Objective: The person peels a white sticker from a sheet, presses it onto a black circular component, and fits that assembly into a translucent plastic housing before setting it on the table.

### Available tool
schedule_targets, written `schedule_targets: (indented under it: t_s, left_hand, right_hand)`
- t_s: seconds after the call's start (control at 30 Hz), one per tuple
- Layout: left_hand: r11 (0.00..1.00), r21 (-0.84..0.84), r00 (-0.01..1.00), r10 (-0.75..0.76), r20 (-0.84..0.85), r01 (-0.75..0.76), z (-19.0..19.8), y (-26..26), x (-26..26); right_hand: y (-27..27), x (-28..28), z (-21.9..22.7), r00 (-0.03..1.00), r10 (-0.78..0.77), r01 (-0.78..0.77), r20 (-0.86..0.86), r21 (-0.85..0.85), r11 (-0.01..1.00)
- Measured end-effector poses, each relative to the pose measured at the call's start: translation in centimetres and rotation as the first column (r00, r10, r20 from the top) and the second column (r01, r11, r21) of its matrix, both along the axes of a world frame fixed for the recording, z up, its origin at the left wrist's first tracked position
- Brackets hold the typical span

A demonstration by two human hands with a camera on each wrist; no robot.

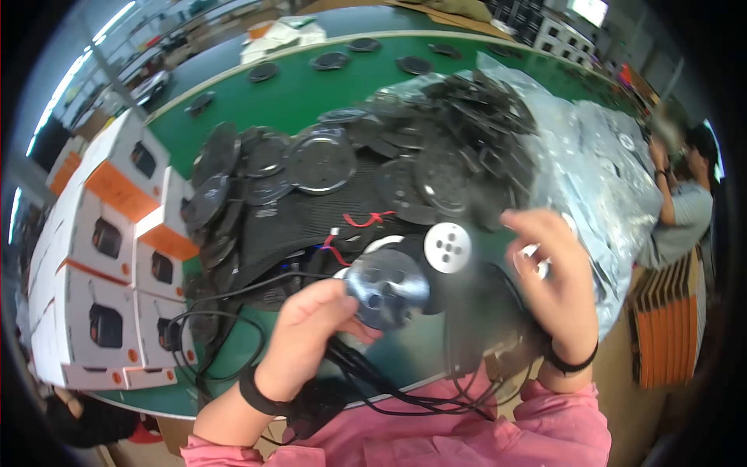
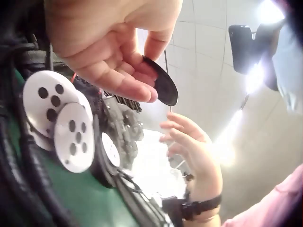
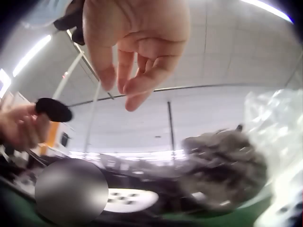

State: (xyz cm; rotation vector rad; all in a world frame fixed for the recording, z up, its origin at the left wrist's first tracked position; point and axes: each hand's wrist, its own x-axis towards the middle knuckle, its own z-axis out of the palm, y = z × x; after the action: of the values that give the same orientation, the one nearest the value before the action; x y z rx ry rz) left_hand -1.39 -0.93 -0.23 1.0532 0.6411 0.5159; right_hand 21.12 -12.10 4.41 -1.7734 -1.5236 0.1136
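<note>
A dark glossy round disc with holes is pinched at its edge between the thumb and fingers of my left hand. In the left wrist view that disc appears nearly edge-on. My right hand is raised to the right of it, fingers loosely bent and apart from the disc; in the right wrist view nothing shows between the fingers of this hand. White discs with dark holes lie just beyond the held disc, several of them in the left wrist view.
Dark plastic discs are heaped on the green table, beside a clear plastic bag. White-and-orange boxes stack at left. Black cables run along the front. A blurred grey rounded thing stands near. Another person is at right.
</note>
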Motion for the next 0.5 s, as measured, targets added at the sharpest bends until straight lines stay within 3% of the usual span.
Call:
schedule_targets:
  t_s: [0.07,0.1,0.13,0.23,0.33,0.4,0.43,0.47,0.5]
  left_hand:
    - [0.983,-0.168,0.995,-0.066,0.077,0.079,0.4,-0.2,-0.3]
    - [0.972,-0.208,0.991,-0.089,0.101,0.108,0.9,-0.4,-0.5]
    - [0.957,-0.248,0.984,-0.117,0.135,0.148,1.5,-0.5,-0.5]
    - [0.976,-0.195,0.991,-0.071,0.114,0.093,3.4,-0.9,-0.8]
    - [1.000,0.004,0.994,-0.011,0.107,0.011,4.0,0.2,-1.7]
    - [0.942,0.332,0.999,0.045,0.003,-0.044,5.3,1.7,-2.9]
    - [0.702,0.712,0.971,0.172,-0.167,-0.002,5.8,3.0,-3.5]
    - [0.337,0.930,0.897,0.352,-0.266,0.143,6.2,4.4,-4.0]
    - [0.315,0.928,0.815,0.474,-0.334,0.198,6.6,5.6,-4.4]
  right_hand:
    - [1.6,-2.5,0.5,0.915,0.269,-0.303,0.300,0.074,0.950]
    - [2.3,-3.1,0.7,0.858,0.358,-0.421,0.370,0.105,0.901]
    - [3.1,-3.3,0.3,0.822,0.432,-0.526,0.371,0.205,0.825]
    - [4.9,-3.1,1.3,0.748,0.596,-0.660,0.294,0.226,0.717]
    - [7.3,-2.7,1.5,0.652,0.753,-0.705,-0.090,0.295,0.645]
    - [8.2,-2.9,-0.6,0.521,0.707,-0.600,-0.478,0.383,0.702]
    - [8.6,-3.4,-1.8,0.292,0.667,-0.558,-0.685,0.444,0.701]
    - [8.8,-3.0,-2.9,0.271,0.608,-0.582,-0.747,0.376,0.721]
    - [9.0,-2.8,-4.1,0.232,0.550,-0.578,-0.802,0.341,0.741]
